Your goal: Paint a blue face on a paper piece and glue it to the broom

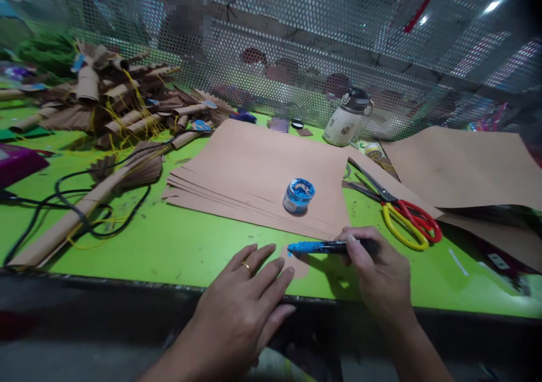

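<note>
My right hand (376,269) grips a black pen-shaped stick (322,247) whose front half is coated in blue paint. Its blue tip touches a small rounded piece of brown paper (300,264) near the table's front edge, with a dab of blue beneath it. Fingers outstretched, my left hand (252,294) lies flat at the left side of that piece, fingertips at its rim. Just beyond the hands, a small open jar of blue paint (298,196) stands on a stack of brown paper sheets (254,167).
Red-and-yellow-handled scissors (402,218) lie right of the stack. Farther right are more brown sheets (461,167). A white bottle (347,117) stands behind, before a perforated metal screen (288,60). Left are a rolled paper piece (88,207), a black cord (57,187) and piled paper bundles (127,105).
</note>
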`<state>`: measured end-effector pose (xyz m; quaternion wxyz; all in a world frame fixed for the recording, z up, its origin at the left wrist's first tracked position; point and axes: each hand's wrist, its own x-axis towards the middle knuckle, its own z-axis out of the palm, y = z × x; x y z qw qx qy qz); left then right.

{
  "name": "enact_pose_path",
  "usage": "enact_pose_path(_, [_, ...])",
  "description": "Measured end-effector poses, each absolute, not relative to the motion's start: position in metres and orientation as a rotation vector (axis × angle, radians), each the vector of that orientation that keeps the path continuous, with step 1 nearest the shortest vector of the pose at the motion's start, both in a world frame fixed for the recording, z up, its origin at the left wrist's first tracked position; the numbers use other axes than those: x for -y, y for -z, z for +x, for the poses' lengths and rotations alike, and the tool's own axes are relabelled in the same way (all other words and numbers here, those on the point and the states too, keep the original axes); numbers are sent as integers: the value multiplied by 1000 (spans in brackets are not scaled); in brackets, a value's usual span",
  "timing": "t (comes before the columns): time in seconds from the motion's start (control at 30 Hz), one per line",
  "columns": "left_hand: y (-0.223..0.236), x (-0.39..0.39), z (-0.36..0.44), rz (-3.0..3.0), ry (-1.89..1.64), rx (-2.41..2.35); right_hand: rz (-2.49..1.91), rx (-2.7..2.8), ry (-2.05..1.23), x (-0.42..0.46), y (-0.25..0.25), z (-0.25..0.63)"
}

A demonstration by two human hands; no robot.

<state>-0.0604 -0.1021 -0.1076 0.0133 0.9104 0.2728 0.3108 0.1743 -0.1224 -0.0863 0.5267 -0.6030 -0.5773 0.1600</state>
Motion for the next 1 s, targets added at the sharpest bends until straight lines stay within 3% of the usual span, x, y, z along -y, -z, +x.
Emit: enact_pose_path(1.0, [109,100,-60,2854,-959,-847,-1426,1474,-327,123,87,174])
